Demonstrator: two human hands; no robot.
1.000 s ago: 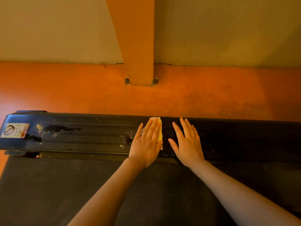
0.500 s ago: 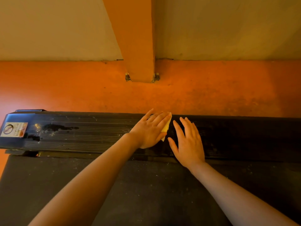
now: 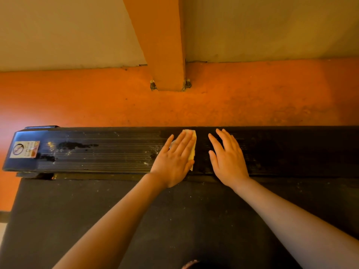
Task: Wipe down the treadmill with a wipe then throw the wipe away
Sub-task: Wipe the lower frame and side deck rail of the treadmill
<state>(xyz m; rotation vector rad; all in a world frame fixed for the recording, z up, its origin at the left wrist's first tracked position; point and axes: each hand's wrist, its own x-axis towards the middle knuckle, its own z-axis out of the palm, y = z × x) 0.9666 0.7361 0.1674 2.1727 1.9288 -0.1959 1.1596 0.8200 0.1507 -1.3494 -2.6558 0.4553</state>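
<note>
Ribbed side rail [image 3: 101, 152] of the treadmill: bare to the left as far as the warning sticker [image 3: 24, 149]; both flat hands block its middle. The belt [image 3: 77, 220] lies open beside the forearms. A post [image 3: 165, 55] stands on the floor [image 3: 77, 101] beyond the rail.

— Where does the camera sit?
— On the person's head. It looks forward and down, close over the treadmill [image 3: 101, 152].
— What is far off?
— The orange floor [image 3: 252, 105], a post [image 3: 165, 55] and the wall [image 3: 58, 32].
— Any other view?
— No, just this one.
</note>
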